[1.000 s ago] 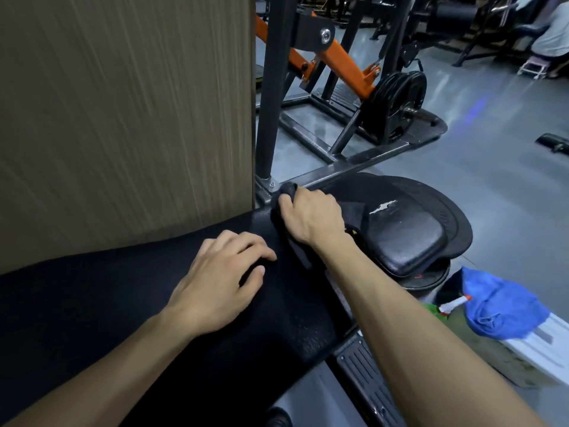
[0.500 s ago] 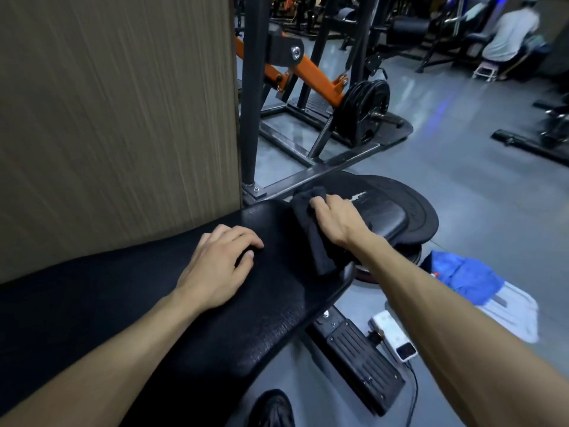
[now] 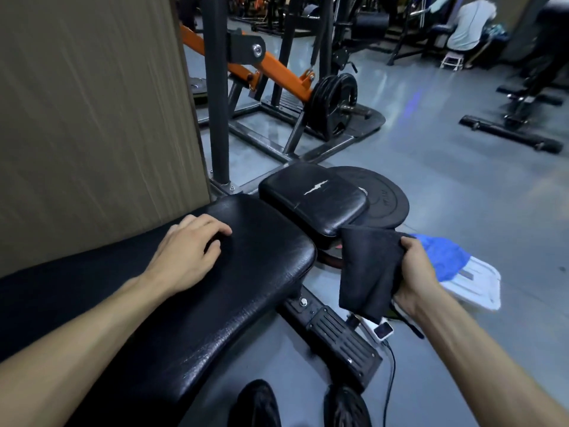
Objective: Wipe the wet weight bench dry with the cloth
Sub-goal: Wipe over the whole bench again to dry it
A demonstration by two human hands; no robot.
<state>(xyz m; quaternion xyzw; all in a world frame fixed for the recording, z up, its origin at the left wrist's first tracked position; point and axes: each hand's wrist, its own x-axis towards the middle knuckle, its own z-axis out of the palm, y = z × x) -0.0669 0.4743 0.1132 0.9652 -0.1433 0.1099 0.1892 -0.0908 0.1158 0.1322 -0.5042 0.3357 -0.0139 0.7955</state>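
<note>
The black padded weight bench [image 3: 240,291] runs from lower left to the middle, with a smaller cracked seat pad [image 3: 311,198] beyond its end. My left hand [image 3: 187,251] rests flat on the long pad near the wall, fingers spread. My right hand [image 3: 415,272] holds the dark cloth [image 3: 366,272] in the air, off the bench's right side, above the floor. The cloth hangs down from my grip and touches no pad.
A tan wall panel [image 3: 92,118] stands along the left. A weight plate [image 3: 385,201] lies behind the seat pad. An orange-armed machine [image 3: 277,72] with plates stands behind. A blue cloth [image 3: 443,257] on a white box, a phone [image 3: 383,329] and the bench foot [image 3: 341,340] are on the floor. A person sits far right.
My right hand has lifted the cloth off the end of the bench pad and drawn it right and toward me. My left hand stays on the pad.
</note>
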